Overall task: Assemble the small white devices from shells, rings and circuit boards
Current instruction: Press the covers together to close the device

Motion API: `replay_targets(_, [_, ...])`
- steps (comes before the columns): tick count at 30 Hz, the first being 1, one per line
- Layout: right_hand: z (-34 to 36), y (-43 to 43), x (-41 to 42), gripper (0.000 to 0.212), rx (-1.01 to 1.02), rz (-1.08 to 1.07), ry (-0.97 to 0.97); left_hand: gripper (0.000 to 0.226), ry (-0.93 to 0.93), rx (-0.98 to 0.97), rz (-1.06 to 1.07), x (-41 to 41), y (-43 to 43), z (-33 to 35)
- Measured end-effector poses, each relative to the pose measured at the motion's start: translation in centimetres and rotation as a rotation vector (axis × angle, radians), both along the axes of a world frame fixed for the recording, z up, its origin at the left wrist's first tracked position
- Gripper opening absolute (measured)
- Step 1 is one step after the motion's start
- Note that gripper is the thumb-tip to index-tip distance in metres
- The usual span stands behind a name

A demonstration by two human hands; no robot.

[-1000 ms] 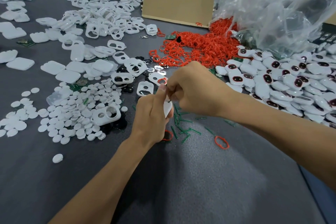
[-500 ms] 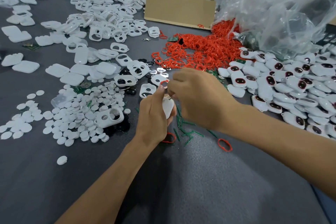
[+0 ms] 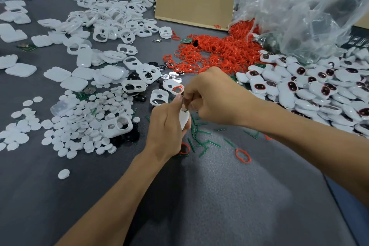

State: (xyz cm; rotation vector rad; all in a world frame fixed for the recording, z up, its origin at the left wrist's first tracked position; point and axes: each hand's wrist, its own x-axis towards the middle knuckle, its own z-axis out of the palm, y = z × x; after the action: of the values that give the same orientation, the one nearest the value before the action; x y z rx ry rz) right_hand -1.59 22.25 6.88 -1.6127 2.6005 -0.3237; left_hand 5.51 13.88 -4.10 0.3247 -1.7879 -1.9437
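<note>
My left hand [image 3: 166, 128] grips a small white shell [image 3: 183, 119] upright near the middle of the table. My right hand [image 3: 215, 98] meets it from the right, its fingertips pinching a small dark and green part at the shell's top edge; what that part is stays mostly hidden. Loose white shells with two holes [image 3: 116, 126] lie to the left, among small white round discs [image 3: 79, 126]. A heap of red rings [image 3: 219, 52] lies behind my hands. Finished white devices [image 3: 299, 86] with dark windows are piled at the right.
A cardboard box [image 3: 191, 4] stands at the back, a crumpled clear plastic bag [image 3: 299, 6] to its right. Green board strips [image 3: 201, 138] and two loose red rings [image 3: 242, 156] lie just below my hands. Flat white covers [image 3: 73, 84] spread at the left.
Both hands stay together on the shell with only slight finger shifts. The view has tilted a little, so everything sits slightly lower in the frame.
</note>
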Motion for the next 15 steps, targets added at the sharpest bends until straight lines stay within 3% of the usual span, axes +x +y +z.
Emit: replay_targets(15, [0.77, 0.2, -0.1, 0.018, -0.005, -0.03, -0.09, 0.062, 0.069, 0.006, -0.024, 0.23, -0.12, 0.43])
